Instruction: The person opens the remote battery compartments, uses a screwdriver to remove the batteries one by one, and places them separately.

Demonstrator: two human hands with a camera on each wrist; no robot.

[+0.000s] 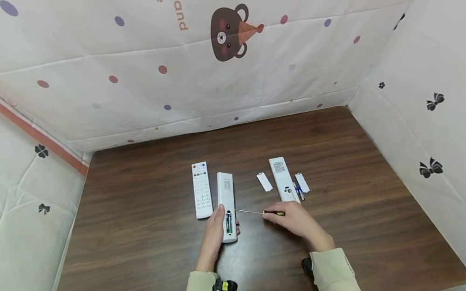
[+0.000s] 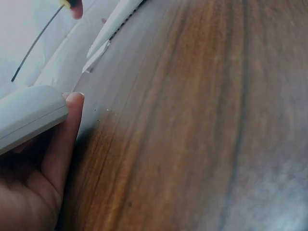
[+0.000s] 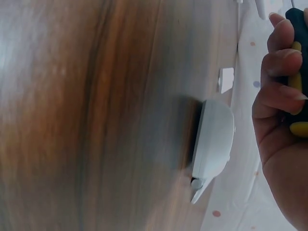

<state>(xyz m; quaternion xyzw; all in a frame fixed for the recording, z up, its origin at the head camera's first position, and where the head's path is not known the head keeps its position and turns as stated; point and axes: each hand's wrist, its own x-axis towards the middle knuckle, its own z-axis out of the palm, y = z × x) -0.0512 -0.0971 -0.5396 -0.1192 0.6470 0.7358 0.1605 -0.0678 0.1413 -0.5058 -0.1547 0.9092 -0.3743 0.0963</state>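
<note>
My left hand (image 1: 213,231) grips a white remote control (image 1: 225,190), back side up, thumb along its left edge and fingertips showing at the right. Its battery compartment is uncovered, and batteries (image 1: 229,224) lie inside. In my right hand (image 1: 292,217) is a small screwdriver (image 1: 251,211) with a thin metal shaft. The shaft points left, its tip close to the remote's right edge by the top of the compartment. The right wrist view shows my curled fingers around the black and yellow handle (image 3: 297,72). In the left wrist view the shaft (image 2: 36,42) appears beyond the remote's end (image 2: 33,113).
Left of the held remote lies another white remote (image 1: 202,190), buttons up. A third remote (image 1: 279,174) lies back side up beyond my right hand, its compartment uncovered. Loose batteries (image 1: 299,190) and a white cover (image 1: 302,183) sit beside it; another cover (image 1: 264,182) lies to its left.
</note>
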